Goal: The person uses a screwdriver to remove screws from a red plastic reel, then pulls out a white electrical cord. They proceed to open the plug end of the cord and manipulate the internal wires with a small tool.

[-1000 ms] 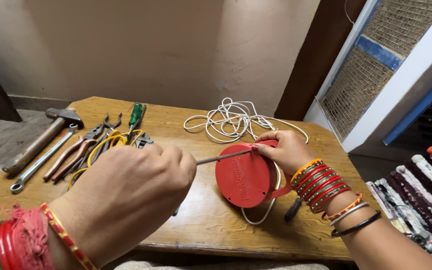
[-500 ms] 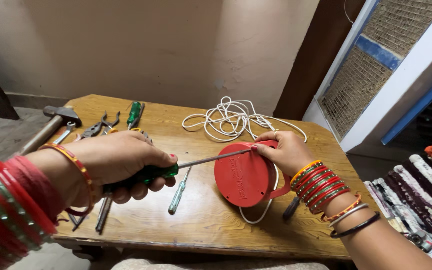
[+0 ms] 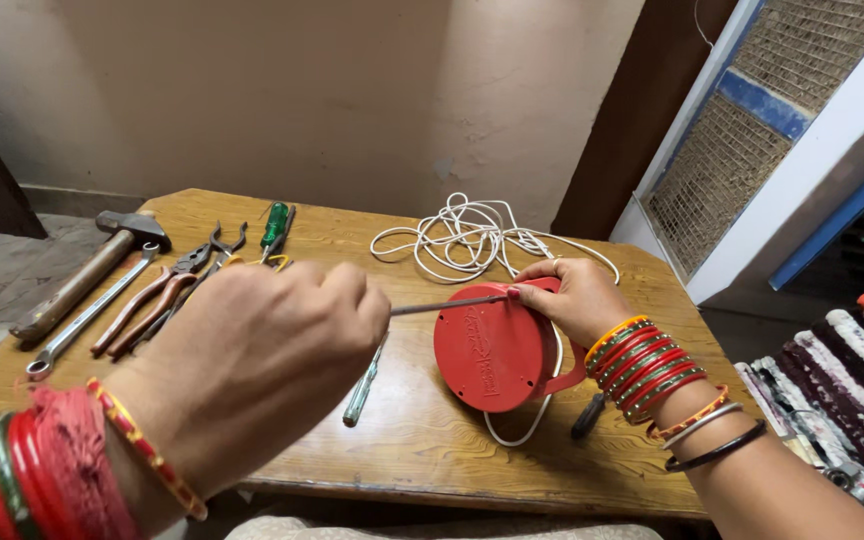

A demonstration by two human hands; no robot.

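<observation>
Left hand point(image 3: 252, 370) closed tight around screwdriver point(image 3: 447, 305); thin metal tip stuck out past fingers, touching red round box point(image 3: 492, 350). Right hand point(image 3: 572, 300) curled over box's top edge, holding it up on wooden table point(image 3: 432, 440). White cord point(image 3: 472, 240) lay just behind right fingers.

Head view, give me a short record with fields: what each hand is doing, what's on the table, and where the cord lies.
left hand: gripping a screwdriver, shaft pointing at the red case
right hand: holding the red case upright on the table by its top edge
cord: white, in a loose tangle behind the case
tools at left: hammer, spanner, pliers, green screwdriver
tool in front: tester screwdriver lying flat beside the case
</observation>
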